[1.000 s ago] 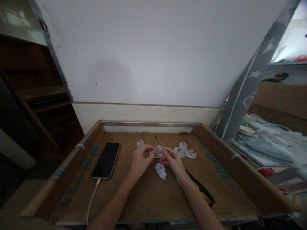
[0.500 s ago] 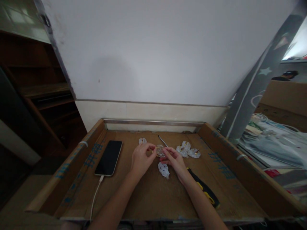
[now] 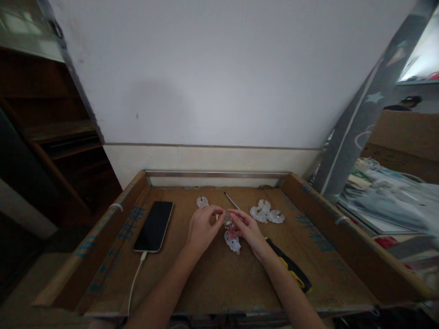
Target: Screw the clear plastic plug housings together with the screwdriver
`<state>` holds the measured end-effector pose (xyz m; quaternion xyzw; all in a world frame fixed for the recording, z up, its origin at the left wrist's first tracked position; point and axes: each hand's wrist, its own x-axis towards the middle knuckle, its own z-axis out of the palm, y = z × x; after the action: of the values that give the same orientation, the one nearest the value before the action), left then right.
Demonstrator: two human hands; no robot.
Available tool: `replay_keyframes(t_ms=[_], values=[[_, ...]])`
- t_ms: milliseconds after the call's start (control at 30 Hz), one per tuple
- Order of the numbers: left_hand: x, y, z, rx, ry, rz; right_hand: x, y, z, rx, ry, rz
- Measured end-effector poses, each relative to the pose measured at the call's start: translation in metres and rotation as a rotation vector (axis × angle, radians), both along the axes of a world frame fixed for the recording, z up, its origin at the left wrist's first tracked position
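Between my two hands is a small clear plastic piece (image 3: 227, 220), partly covered by the fingers. My left hand (image 3: 203, 227) pinches its left side between thumb and fingertips. On the other side my right hand (image 3: 247, 230) grips it the same way. Just below the fingers a whitish clear plastic part with small dark holes (image 3: 232, 243) lies on the cardboard. Under my right forearm, a screwdriver (image 3: 290, 264) with a black and yellow handle lies slanted, and its metal shaft shows beyond the hands.
Several clear round plastic pieces with brass-coloured pins (image 3: 263, 211) lie at the right, and another such piece (image 3: 202, 201) behind my left hand. A phone (image 3: 154, 226) with a white cable lies left. Raised cardboard sides (image 3: 329, 233) edge the surface. A person sits far right.
The clear piece has turned between my fingers, now looking narrower. My fingertips have come slightly closer together. The whole view has shifted a little.
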<state>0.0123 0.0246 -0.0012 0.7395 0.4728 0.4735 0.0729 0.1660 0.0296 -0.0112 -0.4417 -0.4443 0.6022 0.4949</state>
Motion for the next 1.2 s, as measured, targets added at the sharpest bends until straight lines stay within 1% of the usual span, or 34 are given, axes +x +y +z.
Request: replay_keyframes(t_ms=[200,300,367,467,533,633,767,967,1100,1200], values=[[0.000,-0.001,0.004,0.029,0.027,-0.006,0.001,0.002,-0.002,0.003,0.006,0.000],[-0.007,0.001,0.006,-0.032,0.044,0.057,0.003,0.003,-0.003,-0.005,0.013,-0.032],[-0.013,0.003,0.005,-0.116,0.120,0.093,0.004,0.003,-0.003,-0.009,0.024,-0.068],[-0.019,0.004,0.000,-0.217,0.300,0.068,0.006,0.004,-0.004,-0.012,0.044,-0.117],[-0.019,0.003,-0.002,-0.242,0.379,0.046,0.006,0.004,-0.005,-0.016,0.054,-0.131],[-0.013,0.003,-0.005,-0.239,0.415,0.070,0.006,0.004,-0.005,-0.021,0.070,-0.123],[-0.009,0.004,-0.007,-0.213,0.411,0.106,0.007,0.004,-0.004,-0.023,0.092,-0.109],[-0.012,0.005,-0.005,-0.197,0.375,0.105,0.010,0.002,0.000,-0.050,0.116,-0.080],[-0.011,0.004,0.000,-0.175,0.227,0.120,0.008,0.000,0.004,-0.068,0.130,-0.042],[-0.009,0.003,0.002,-0.105,0.092,0.061,0.007,0.001,0.002,-0.080,0.133,-0.019]])
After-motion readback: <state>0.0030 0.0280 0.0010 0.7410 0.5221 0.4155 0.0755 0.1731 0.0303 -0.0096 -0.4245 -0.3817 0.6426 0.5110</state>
